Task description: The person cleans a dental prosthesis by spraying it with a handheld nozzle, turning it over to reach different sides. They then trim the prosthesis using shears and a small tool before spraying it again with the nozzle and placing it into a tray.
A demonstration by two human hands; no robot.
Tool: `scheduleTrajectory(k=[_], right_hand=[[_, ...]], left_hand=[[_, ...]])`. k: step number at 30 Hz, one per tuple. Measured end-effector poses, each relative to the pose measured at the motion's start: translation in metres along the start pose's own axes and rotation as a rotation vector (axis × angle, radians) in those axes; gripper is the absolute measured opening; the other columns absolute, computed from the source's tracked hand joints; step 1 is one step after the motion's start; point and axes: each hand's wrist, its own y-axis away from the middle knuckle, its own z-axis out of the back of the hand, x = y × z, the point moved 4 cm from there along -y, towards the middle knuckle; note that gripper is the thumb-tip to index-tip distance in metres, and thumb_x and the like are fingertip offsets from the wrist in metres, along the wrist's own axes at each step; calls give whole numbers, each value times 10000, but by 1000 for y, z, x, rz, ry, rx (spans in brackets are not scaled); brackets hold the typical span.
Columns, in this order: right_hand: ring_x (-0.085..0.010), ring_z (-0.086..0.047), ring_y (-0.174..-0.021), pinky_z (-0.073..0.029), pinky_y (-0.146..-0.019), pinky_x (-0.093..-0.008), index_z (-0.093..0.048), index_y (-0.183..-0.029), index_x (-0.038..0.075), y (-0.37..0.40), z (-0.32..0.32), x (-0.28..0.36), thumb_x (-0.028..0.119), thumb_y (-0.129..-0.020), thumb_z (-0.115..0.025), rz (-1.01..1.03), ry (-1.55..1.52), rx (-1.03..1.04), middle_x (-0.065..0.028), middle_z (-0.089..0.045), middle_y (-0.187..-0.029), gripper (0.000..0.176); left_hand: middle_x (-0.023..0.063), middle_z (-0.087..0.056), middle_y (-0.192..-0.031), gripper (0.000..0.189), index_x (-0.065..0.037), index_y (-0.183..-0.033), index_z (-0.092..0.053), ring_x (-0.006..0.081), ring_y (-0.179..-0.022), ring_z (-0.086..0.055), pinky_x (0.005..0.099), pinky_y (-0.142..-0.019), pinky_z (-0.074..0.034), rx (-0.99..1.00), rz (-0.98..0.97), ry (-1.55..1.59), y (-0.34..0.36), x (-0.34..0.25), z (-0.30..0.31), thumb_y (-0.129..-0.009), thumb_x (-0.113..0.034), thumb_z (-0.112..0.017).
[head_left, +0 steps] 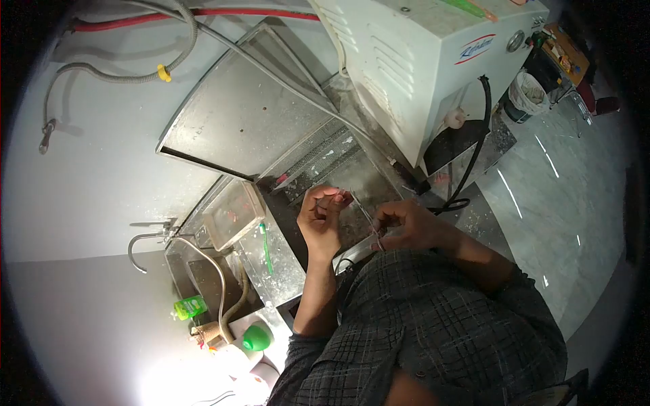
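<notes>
My left hand (pixel 321 220) is raised in front of my body, its fingertips pinched at a small pinkish thing too small to name. A slender, shiny, rod-like tool (pixel 364 214) runs from near those fingertips down to my right hand (pixel 409 227). The fingers of my right hand are closed around its lower end. Whether the tool touches the pinkish piece cannot be made out. Both hands are above a grey metal basin (pixel 359 169) with a perforated strip at its back. A green toothbrush (pixel 266 249) lies on the stained counter to the left.
A white machine (pixel 406 74) with vents and a gauge stands at the back right, a black hose (pixel 484 108) hanging from it. Left are a clear tray (pixel 233 213), a sink (pixel 210 274) with a tap, and a green bottle (pixel 190 308). A bucket (pixel 527 95) stands far right.
</notes>
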Motion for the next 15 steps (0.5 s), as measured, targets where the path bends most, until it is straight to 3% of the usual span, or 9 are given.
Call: scheduleTrajectory(k=[9,15], right_hand=[[-86,-527,-689,-441,-637,-259,-603,-849,21,6,17,-2,269,-761,-781,-36,-77,11,-20,-584,-741,318],[-86,-521,-691,-435,-652,-250,-593,-867,21,10,24,-9,243,-807,-747,-21,-73,31,-8,-575,-756,277]], left_hand=[[123,-599,-980,126,43,-1050,-525,223,-870,-657,367,-783,-570,36,-41,-14,-7,6,-22,-925,55,-510],[137,-567,-1070,155,45,-1076,-520,237,-927,-647,373,-774,-578,52,-49,-33,-4,14,-29,-921,45,-526]])
